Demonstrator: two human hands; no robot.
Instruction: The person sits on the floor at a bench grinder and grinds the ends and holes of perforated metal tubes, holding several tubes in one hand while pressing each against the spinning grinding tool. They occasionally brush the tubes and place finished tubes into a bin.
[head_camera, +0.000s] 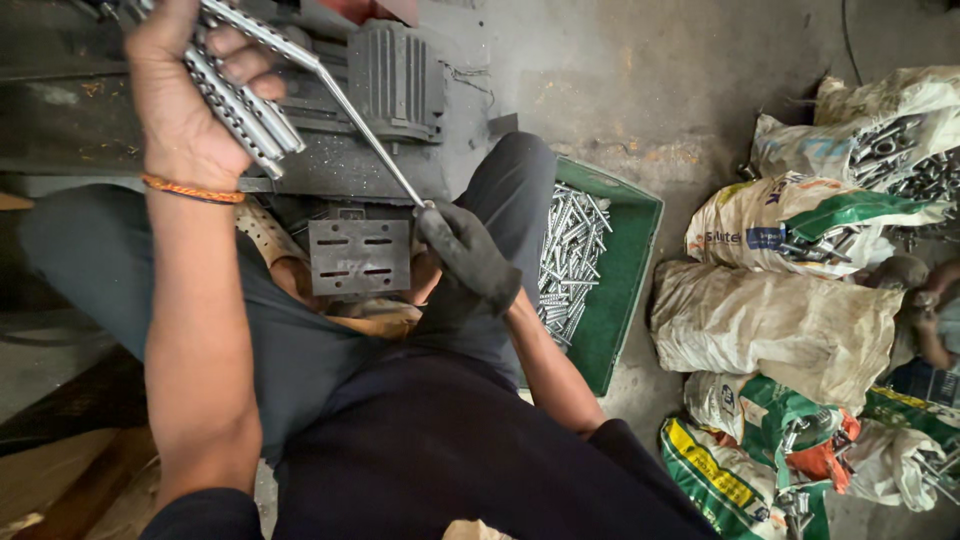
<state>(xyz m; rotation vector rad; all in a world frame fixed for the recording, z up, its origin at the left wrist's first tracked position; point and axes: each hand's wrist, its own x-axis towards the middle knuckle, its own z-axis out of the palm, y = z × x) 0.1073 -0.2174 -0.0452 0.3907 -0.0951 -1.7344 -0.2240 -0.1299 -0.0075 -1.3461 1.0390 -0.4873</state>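
Upper left, the bare left hand (185, 95) clasps a bundle of metal rods (245, 100). One long rod (350, 110) slants down-right to the gloved right hand (465, 255), whose grip pinches its lower end.

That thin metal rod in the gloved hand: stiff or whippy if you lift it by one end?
Likely stiff: the rod runs straight between the left hand and the gloved right hand, no visible sag. Probably light, being thin. Its polished, shiny surface may be slippery, and it looks apt to roll.

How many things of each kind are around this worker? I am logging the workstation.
Green crates of metal parts: 1
Filled sacks on the floor: 5
Slotted metal plates: 1
Bundles of metal rods in the left hand: 1
Thin rods in the gloved right hand: 1
Total: 9
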